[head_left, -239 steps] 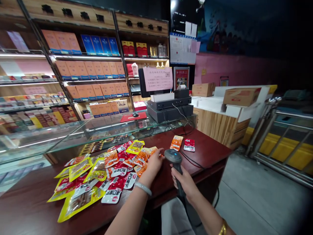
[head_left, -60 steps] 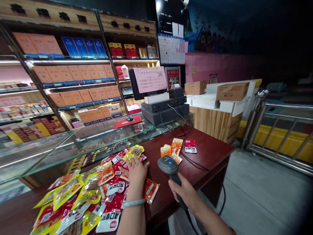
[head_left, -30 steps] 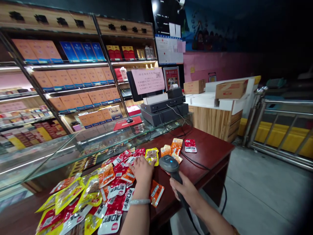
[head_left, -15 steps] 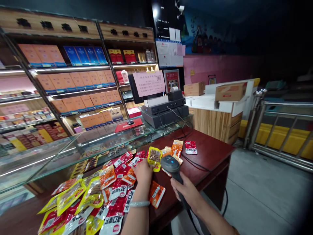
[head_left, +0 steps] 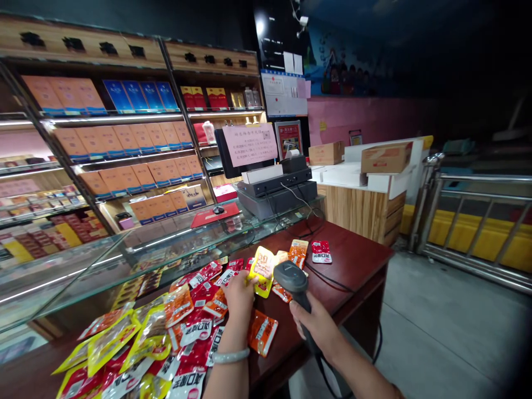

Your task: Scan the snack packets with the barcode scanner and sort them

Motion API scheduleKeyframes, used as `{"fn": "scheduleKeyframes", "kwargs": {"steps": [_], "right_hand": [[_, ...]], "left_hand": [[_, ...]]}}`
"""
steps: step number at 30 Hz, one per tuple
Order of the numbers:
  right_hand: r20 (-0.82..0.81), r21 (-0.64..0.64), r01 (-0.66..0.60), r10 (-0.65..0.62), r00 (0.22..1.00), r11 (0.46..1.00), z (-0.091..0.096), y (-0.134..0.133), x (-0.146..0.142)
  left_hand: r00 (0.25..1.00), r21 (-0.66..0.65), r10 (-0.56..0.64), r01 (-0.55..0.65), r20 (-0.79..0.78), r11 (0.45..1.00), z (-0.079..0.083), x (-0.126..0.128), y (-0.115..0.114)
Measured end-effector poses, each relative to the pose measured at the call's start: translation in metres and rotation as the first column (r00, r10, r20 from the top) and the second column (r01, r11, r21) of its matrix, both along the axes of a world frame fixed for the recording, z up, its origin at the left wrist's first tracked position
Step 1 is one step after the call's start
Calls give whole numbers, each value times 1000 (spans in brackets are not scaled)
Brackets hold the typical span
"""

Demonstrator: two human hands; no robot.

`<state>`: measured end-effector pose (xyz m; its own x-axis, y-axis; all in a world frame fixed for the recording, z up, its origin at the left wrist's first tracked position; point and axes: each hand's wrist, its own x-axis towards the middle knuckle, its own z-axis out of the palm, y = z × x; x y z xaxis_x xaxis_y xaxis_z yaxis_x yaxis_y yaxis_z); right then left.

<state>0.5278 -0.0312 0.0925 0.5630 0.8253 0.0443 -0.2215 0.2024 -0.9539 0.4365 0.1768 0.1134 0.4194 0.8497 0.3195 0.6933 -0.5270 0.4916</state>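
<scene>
My left hand [head_left: 240, 289] is closed on a yellow snack packet [head_left: 262, 270], holding it tilted up just in front of the scanner's head. My right hand [head_left: 318, 328] grips the handle of a black barcode scanner [head_left: 292, 279], whose cable runs off across the red-brown counter [head_left: 353, 260]. A spread of several red, orange and yellow snack packets [head_left: 162, 332] covers the counter to the left of my hands. An orange packet [head_left: 261, 332] lies under my left wrist. A few scanned-side packets, one orange [head_left: 298, 252] and one red [head_left: 321, 251], lie beyond the scanner.
A glass display case [head_left: 124, 249] runs along the counter's far side, with a cash register and monitor [head_left: 270, 177] at its end. Shelves of boxed goods [head_left: 124, 138] fill the wall behind. Cardboard boxes [head_left: 384, 157] sit on a wooden counter at right; a metal railing [head_left: 477, 221] beyond.
My left hand picked a yellow packet out of the pile and lifted it up in front of the scanner. My right hand kept hold of the scanner, nearly still.
</scene>
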Motion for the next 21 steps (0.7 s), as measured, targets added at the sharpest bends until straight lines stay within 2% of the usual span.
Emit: {"fn": "scheduleKeyframes", "kwargs": {"steps": [8,14,21], "right_hand": [[-17,16,7,-7,1000,1000,1,-4,1],[-23,16,21,-21,1000,1000,-7,-6,3],[-32,32,18,-17,999,999,-11,-15,8]], "left_hand": [[987,-56,-58,67,150,996,3,-2,2],[925,-147,-51,114,377,983,-1,0,-1],[847,-263,-80,250,525,932,2,17,-6]]}}
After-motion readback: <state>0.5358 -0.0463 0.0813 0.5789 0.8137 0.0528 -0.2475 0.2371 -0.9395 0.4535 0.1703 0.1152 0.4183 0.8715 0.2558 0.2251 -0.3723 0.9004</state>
